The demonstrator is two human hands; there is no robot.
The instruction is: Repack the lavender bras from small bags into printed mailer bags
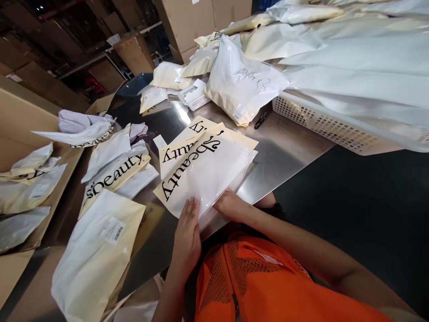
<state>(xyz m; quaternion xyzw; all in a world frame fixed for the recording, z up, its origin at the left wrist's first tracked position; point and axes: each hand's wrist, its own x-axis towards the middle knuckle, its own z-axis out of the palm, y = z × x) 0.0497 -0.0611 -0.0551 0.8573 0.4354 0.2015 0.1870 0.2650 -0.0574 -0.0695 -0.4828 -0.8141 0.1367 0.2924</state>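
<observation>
Several flat plastic bags with black "beauty" lettering lie overlapped in front of me, the top bag [214,163] white and cream with a glossy surface. My left hand [188,232] rests on its near edge, fingers stretched out flat and close together. At the same edge, further right, my right hand [231,205] grips the bag's border, its fingertips partly hidden beneath. Left of this pile lies another "beauty" bag [122,172]. Nearer to me, a cream bag [97,255] with a barcode label overhangs the table edge.
A bulging white bag [244,82] with handwriting stands on the metal table [284,147], beside a black cutter [260,120]. A white basket [318,118] heaped with bags is at right; a small white basket [197,99] sits behind. An open carton [36,103] holding bags borders the left.
</observation>
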